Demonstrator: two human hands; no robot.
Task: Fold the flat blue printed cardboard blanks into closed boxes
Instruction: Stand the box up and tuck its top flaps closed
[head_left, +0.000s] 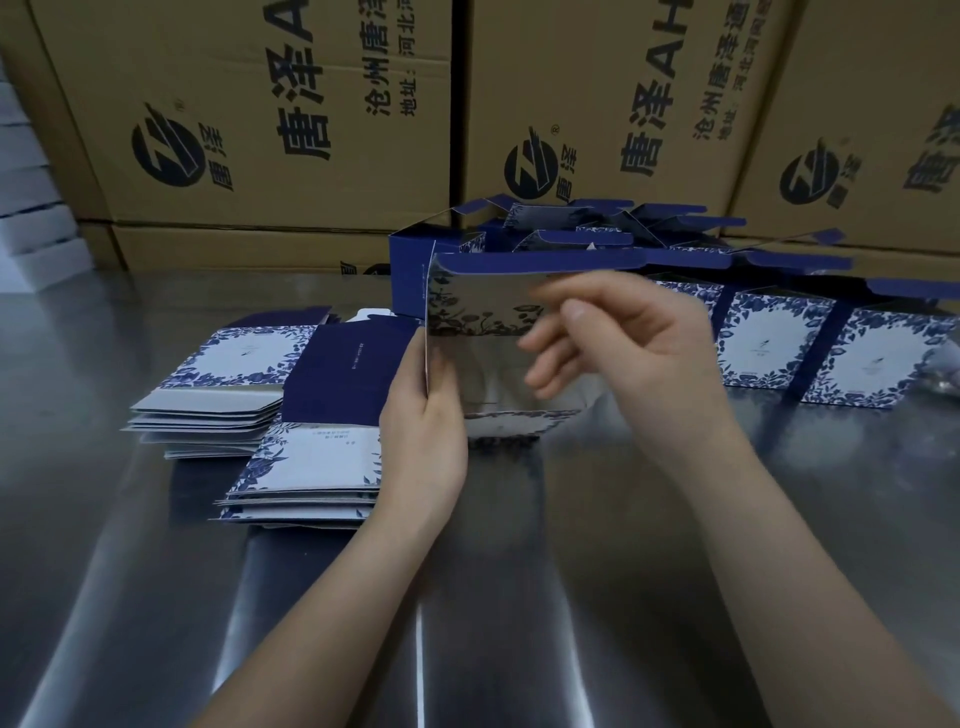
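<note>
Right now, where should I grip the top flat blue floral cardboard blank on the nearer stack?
Likely its near-left corner, from the left: the top blank lies on a fanned stack, that corner exposed; the left hand blocks its right end.

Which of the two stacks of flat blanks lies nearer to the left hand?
The front stack, right beside the left hand that holds the half-folded box; the other stack lies farther left and back.

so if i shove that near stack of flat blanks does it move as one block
Probably not: the near stack of flat blanks lies fanned with offset edges, so sheets likely slip over each other. The table looks like polished metal, so the pile should skid easily. Thin card, so likely light.
</note>
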